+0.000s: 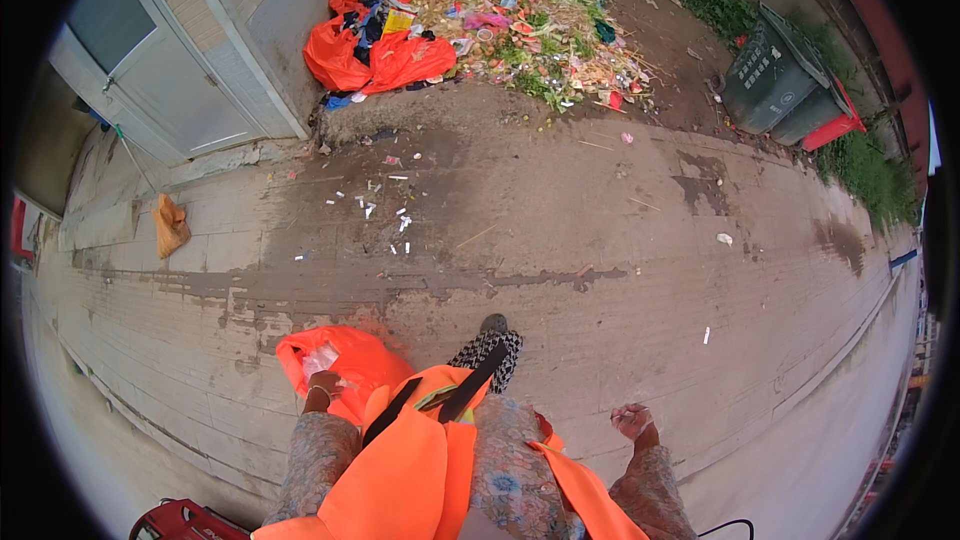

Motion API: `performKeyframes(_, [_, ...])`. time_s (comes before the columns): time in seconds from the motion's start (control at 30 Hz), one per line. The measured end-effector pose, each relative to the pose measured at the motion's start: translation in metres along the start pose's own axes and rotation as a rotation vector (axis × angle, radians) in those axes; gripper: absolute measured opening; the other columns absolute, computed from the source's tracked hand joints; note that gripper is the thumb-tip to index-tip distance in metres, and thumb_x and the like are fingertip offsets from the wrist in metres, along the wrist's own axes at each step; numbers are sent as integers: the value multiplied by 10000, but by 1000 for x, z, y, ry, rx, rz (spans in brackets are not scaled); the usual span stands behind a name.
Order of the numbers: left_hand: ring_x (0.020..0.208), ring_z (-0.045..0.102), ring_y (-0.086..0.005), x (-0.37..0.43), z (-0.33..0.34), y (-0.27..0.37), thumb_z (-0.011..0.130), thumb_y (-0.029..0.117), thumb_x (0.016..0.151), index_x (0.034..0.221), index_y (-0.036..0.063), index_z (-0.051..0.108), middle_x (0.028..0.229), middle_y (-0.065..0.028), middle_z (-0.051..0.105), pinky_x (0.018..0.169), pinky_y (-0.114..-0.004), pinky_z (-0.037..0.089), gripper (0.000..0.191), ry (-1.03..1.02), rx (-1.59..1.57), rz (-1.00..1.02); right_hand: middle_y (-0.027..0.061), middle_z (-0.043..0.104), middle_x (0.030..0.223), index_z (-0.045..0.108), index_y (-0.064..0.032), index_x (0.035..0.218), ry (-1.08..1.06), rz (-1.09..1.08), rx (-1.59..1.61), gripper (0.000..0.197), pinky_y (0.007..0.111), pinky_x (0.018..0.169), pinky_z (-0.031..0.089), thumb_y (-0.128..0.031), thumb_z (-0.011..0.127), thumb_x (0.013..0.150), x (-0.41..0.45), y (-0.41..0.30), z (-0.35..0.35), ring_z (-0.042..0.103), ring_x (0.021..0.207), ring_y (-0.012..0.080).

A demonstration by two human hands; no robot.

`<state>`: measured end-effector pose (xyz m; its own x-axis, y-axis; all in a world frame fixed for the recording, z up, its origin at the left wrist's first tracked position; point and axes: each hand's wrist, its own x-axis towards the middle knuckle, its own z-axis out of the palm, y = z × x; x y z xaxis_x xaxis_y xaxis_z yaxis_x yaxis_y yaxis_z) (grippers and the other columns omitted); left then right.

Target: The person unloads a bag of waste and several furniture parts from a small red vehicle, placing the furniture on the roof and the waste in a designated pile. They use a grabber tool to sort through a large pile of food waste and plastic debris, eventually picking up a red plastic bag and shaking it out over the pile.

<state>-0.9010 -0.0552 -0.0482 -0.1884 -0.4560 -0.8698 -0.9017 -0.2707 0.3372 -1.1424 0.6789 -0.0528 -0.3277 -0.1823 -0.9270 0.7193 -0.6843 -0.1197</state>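
Note:
My left hand (324, 384) grips a bright orange-red plastic bag (369, 366) at its upper edge, low on my left side. Some crumpled clear plastic (320, 358) shows in the bag's mouth; what lies deeper is hidden. Out to my right, my right hand (634, 420) hangs in the air with its fingers curled, apart from the bag. Whether something small or thin is between those fingers is too unclear to tell. Below me are an orange vest (397, 472), flower-patterned sleeves and one foot in a dark shoe (493, 324).
A heap of mixed refuse (517, 37) with torn orange-red bags (337, 56) lies against the back wall. Wheeled bins (780, 79) stand at the right. White scraps (405, 223) litter the wet paving. An orange-brown bag (171, 226) sits near the door (161, 67); a red machine (187, 521) is behind me.

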Motion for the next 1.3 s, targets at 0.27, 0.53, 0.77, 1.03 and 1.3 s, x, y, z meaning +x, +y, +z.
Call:
performKeyframes(0.27, [623,595,-114,35,109,295,543,148,734,964,136,605,765,-38,621,539,-260,486,238,-12,-69,437,122,517,619,446,-40,586,-17,-144,-76,104,355,636,446,-69,462,684,14,-176,101,482,675,266])
performKeyframes(0.53, [725,598,-122,33,135,454,528,73,759,1039,92,564,878,-56,601,551,-235,480,282,138,-81,451,134,578,624,551,-32,619,-119,282,-521,201,377,656,421,-155,504,771,125,-306,377,528,607,275])
performKeyframes(0.77, [752,583,-237,-2,150,381,467,176,803,990,146,526,950,-31,543,611,-372,471,199,11,-701,-114,94,561,660,539,-38,655,-363,533,-1027,185,387,623,439,-174,528,780,222,-375,653,548,662,252])
performKeyframes(1.03, [740,589,-263,-39,210,385,468,156,783,1015,97,519,889,-69,536,542,-386,479,244,449,-997,-367,114,550,710,549,1,752,-526,676,-1366,154,456,665,481,-150,573,729,347,-335,906,540,613,234])
performKeyframes(1.3, [712,593,-213,57,203,572,506,184,784,1041,106,510,877,-43,542,533,-315,468,269,262,-1018,-270,111,564,812,574,19,867,-743,815,-1391,224,463,764,457,-156,594,729,383,-296,1062,555,746,227])
